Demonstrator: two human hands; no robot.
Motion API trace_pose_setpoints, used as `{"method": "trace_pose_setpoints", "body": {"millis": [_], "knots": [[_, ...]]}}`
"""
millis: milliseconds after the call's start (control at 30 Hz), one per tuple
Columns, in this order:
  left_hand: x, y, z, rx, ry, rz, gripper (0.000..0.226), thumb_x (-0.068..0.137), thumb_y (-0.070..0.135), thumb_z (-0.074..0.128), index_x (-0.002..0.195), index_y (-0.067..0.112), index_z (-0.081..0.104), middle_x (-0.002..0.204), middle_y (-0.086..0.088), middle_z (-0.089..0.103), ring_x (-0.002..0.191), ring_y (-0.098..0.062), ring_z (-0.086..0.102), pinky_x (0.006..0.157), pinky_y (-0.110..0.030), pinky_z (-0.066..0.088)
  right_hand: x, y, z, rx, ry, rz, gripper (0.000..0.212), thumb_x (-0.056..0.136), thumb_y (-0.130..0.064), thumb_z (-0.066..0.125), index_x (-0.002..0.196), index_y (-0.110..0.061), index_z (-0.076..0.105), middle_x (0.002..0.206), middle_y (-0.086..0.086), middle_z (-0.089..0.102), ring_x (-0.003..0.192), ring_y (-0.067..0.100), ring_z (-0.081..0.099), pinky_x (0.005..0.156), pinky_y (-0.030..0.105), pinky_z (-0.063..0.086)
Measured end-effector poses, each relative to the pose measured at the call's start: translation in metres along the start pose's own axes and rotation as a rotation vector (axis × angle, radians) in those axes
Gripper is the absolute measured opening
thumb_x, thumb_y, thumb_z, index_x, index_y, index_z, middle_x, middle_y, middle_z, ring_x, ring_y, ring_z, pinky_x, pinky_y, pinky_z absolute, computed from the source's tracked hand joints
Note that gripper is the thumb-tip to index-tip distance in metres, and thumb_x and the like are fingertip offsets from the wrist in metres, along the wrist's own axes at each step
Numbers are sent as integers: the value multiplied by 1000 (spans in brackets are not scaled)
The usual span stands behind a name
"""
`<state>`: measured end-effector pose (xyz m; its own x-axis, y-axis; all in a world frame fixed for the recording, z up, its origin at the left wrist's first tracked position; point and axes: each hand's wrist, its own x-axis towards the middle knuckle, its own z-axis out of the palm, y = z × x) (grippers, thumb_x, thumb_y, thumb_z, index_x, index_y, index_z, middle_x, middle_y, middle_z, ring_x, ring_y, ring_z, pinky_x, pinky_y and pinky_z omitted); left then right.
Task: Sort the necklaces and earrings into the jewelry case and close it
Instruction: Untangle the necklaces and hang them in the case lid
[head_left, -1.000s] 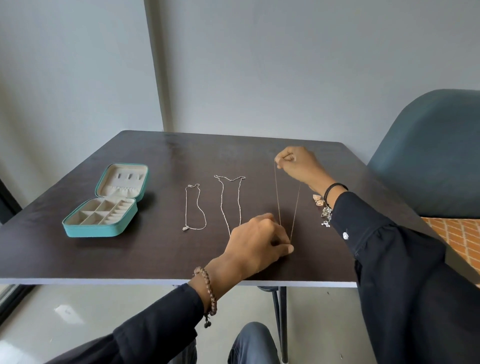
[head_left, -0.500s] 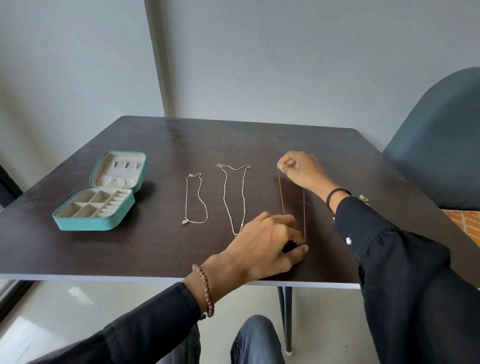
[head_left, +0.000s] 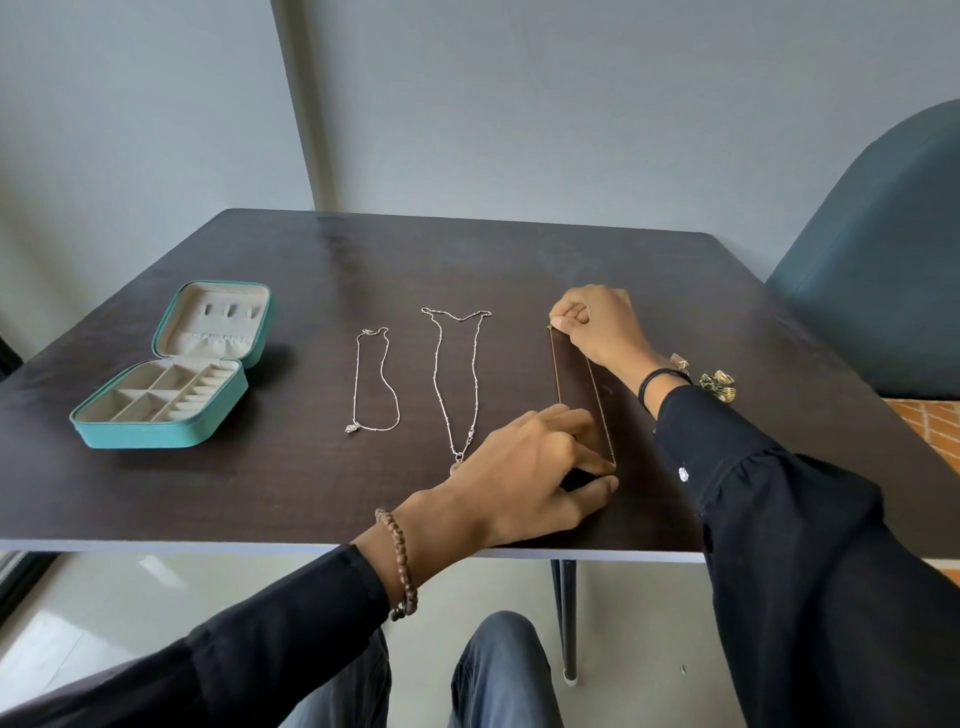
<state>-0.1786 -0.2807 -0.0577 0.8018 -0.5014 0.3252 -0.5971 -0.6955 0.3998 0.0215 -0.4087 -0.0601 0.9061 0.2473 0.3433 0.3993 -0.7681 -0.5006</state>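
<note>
The dark table (head_left: 519, 260) is carrying the teal jewelry case (head_left: 161, 415), lying open at its left side. The left hand (head_left: 524, 478) is pinching the near end of the gold necklace (head_left: 555, 366), and the right hand (head_left: 597, 322) is pinching its far end. The long silver necklace (head_left: 456, 317) and the short silver necklace (head_left: 352, 428) are lying between the case and the hands. The earrings (head_left: 719, 384) are resting beside the right wrist.

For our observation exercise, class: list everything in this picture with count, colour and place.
Open teal jewelry case: 1, teal, table's left side.
Short silver chain necklace with pendant: 1, silver, centre-left.
Longer beaded silver necklace: 1, silver, centre.
Thin gold chain necklace: 1, gold, stretched between both hands.
Gold earrings: 2 seen, gold, beside right wrist.
Dark wooden table: 1, brown, foreground.
Padded chair: 1, blue-grey, far right.
Left hand: 1, pinches gold necklace's near end.
Right hand: 1, pinches its far end.
</note>
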Motion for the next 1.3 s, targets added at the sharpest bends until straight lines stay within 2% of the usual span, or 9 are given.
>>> {"method": "trace_pose_setpoints", "body": {"millis": [233, 433, 567, 767, 900, 1067, 1200, 1300], "knots": [[1, 0, 8, 2, -2, 0, 30, 97, 36, 59, 119, 22, 74, 104, 3, 57, 99, -13, 48, 84, -26, 40, -2, 3, 0, -53, -4, -21, 13, 94, -7, 67, 95, -13, 79, 88, -1, 64, 81, 12, 61, 82, 28, 53], [2, 0, 9, 24, 13, -5, 27, 97, 34, 60, 116, 20, 72, 105, 2, 59, 100, -17, 51, 88, -32, 44, -1, 2, 0, -127, -55, -38, 16, 95, -6, 63, 94, -13, 78, 99, 6, 64, 89, 22, 66, 87, 40, 56], [0, 1, 3, 39, 17, 4, 24, 98, 34, 57, 114, 23, 71, 108, 6, 61, 104, -16, 54, 90, -33, 42, 1, -5, -5, -183, -103, -45, 12, 95, -16, 63, 92, -18, 74, 99, 2, 66, 90, 22, 66, 88, 45, 57], [-12, -16, -21, 94, 95, -31, 22, 98, 36, 58, 112, 27, 71, 109, 9, 62, 104, -13, 54, 83, -25, 31, 4, -33, -3, -123, -119, -61, 10, 93, -17, 64, 92, -19, 74, 92, -5, 67, 91, 17, 66, 90, 42, 57], [-30, -40, -42, 102, 156, -130, 17, 95, 33, 61, 105, 26, 73, 103, 7, 64, 102, -16, 58, 86, -35, 46, 4, -57, 5, -74, -175, -90, 9, 89, -15, 67, 92, -16, 76, 80, -11, 67, 85, 14, 67, 89, 37, 57], [-50, -62, -55, 85, 185, -299, 11, 91, 27, 66, 97, 30, 75, 86, 15, 56, 89, -12, 58, 77, -33, 50, -9, -84, 12, -33, -278, -146, 6, 86, -20, 74, 90, -17, 77, 79, -8, 72, 70, 3, 64, 84, 30, 58], [-59, -63, -54, 64, 183, -385, 8, 90, 39, 68, 93, 35, 74, 90, 14, 62, 79, -5, 46, 76, -35, 52, -22, -99, 13, -17, -322, -156, 4, 86, -21, 76, 89, -18, 77, 81, -5, 74, 67, 1, 63, 82, 29, 57], [-62, -55, -53, 87, 181, -434, 23, 86, 56, 67, 91, 35, 72, 92, 18, 64, 84, -2, 47, 74, -29, 45, -37, -111, 7, 16, -367, -184, 5, 86, -19, 76, 91, -18, 78, 84, -4, 75, 69, 2, 63, 75, 19, 52]]}}
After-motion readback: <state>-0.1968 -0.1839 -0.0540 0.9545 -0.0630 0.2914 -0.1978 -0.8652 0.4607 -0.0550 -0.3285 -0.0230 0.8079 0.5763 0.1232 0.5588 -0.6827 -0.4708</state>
